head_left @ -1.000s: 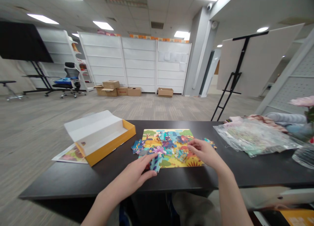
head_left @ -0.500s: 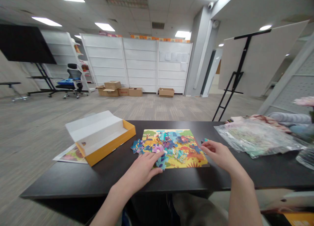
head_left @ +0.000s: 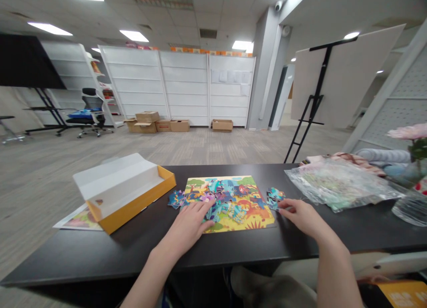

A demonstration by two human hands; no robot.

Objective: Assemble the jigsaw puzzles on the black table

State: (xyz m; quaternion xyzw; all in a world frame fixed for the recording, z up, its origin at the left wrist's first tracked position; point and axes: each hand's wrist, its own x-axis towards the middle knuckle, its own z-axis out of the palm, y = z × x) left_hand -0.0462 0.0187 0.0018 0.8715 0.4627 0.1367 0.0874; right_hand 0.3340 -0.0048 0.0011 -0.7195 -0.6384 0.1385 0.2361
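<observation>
A colourful animal picture board (head_left: pixel 256 219) lies on the black table (head_left: pixel 133 250), with loose puzzle pieces (head_left: pixel 236 211) scattered over it. More pieces (head_left: pixel 176 198) spill past its left edge. My left hand (head_left: pixel 193 219) rests palm down over the lower left of the board, fingers spread on the pieces. Right of the board is a small group of blue pieces (head_left: pixel 275 196). The fingertips of my right hand (head_left: pixel 296 214) are pinched at the lower edge of that group, on a blue piece.
An open yellow box (head_left: pixel 136 205) with a white lid stands at the left, partly over a printed sheet (head_left: pixel 80 218). Clear plastic bags (head_left: pixel 343 183) and a glass vase with a pink flower (head_left: pixel 408 131) are at the right.
The view has shifted slightly right. My right hand is now lower beside the blue pieces, which show more fully. My left hand stays over the board's lower left.
</observation>
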